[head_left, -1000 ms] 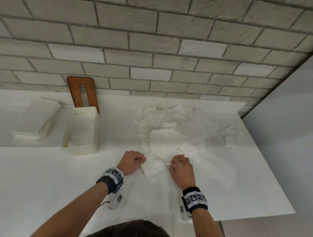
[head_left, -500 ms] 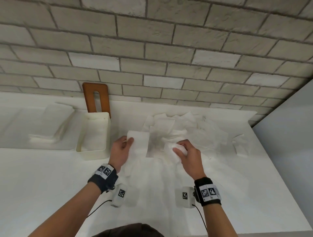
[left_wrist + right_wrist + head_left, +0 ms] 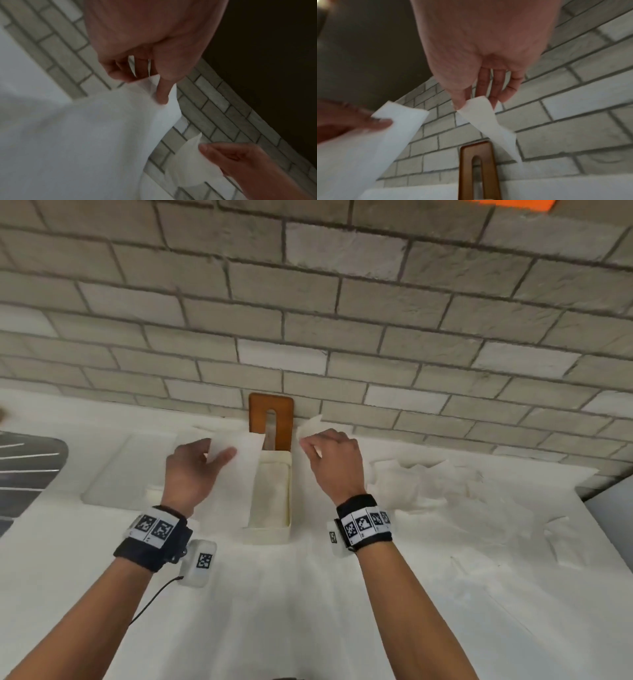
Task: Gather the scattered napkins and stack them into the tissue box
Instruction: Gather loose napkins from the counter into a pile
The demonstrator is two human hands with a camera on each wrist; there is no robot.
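Left hand pinching a long napkin, which hangs over the left rim of the open tissue box. Right hand pinching a smaller napkin just right of the box. Wooden lid leaning on the brick wall behind. Scattered napkins lying on the white surface, right of box.

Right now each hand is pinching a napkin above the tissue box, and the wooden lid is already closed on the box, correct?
Not quite. The wooden lid leans against the brick wall behind the open tissue box, as the head view shows. The left hand and right hand do each pinch a napkin above it.
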